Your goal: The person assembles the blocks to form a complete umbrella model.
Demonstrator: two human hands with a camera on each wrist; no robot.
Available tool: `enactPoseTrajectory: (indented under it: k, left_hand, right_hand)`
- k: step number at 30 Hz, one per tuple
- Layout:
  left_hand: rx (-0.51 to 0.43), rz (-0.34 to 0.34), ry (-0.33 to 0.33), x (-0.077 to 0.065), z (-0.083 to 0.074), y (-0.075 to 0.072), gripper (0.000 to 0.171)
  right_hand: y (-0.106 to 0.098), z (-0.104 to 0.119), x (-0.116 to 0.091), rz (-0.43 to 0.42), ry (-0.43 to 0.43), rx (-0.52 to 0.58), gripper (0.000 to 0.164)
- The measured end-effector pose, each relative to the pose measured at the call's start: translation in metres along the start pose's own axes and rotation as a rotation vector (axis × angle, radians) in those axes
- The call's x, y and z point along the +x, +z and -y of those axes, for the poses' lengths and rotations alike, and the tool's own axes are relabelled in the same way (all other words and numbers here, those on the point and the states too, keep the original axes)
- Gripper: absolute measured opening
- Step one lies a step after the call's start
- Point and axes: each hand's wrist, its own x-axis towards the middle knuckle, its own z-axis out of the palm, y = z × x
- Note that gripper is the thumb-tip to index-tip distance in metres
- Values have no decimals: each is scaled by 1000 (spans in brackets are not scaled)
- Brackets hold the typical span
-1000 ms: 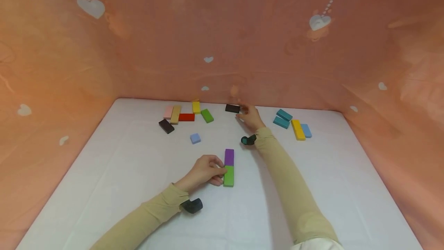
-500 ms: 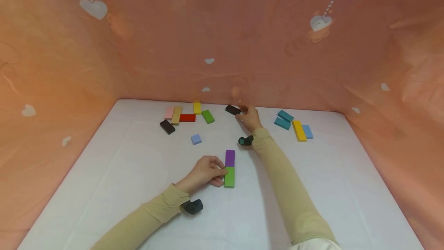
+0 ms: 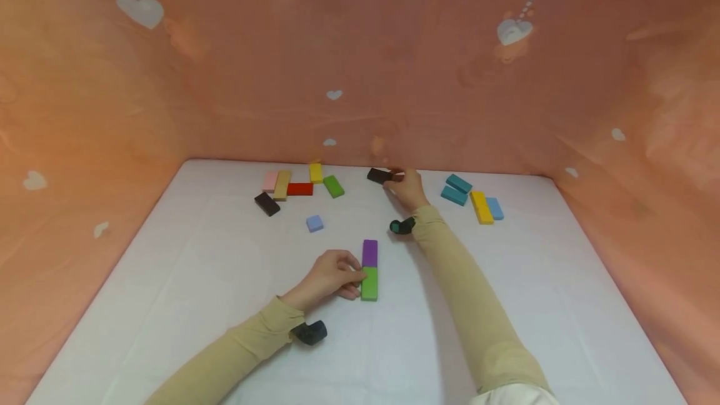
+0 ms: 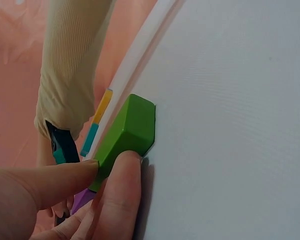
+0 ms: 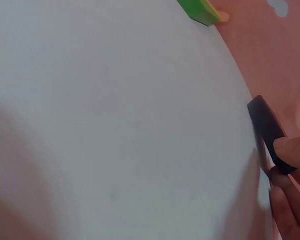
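First, from the head camera, two bare hands work over a white worktop [image 3: 225,305] at different depths. The left hand [image 3: 332,275], nearer the body, comes in from the side, fingers bent, and grips the edge of a lime block [image 3: 369,285] lying flat, end to end with a purple block [image 3: 369,253]; the hold looks meant to steady that straight pair. The right hand [image 3: 408,189] is at the back, its arm stretched forward, pinching the near-right end of a black block [image 3: 379,175], probably because that end is the easiest to reach. Farther left lie a red block [image 3: 300,189] and a dark block [image 3: 267,204], among others; to the right are teal blocks [image 3: 454,195] beside a long yellow block [image 3: 482,207]. From the left wrist, the thumb touches one face of the lime block and a fingertip another, a light hold, it seems. From the right wrist, the thumb presses the black block with a finger curled below, and the shadow suggests the gripped end is raised.
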Motion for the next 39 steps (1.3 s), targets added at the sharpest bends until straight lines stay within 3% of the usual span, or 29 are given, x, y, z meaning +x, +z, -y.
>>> enactPoseTrajectory:
  k: [14, 22, 29, 36, 39]
  left_hand:
    - [-19, -10, -21, -3, 3, 1, 24]
    - [-22, -10, -15, -3, 2, 1, 23]
    - [-13, -23, -10, -4, 0, 1, 24]
    - [-10, -25, -9, -3, 0, 2, 24]
    - [-11, -24, -6, -3, -1, 2, 24]
  right_hand:
    - [-16, 2, -9, 126, 170, 78, 43]
    - [-19, 5, -13, 168, 170, 153, 43]
    - [-23, 14, -18, 198, 170, 70, 42]
    - [-23, 12, -20, 201, 152, 149, 36]
    - [-24, 10, -19, 197, 131, 129, 33]
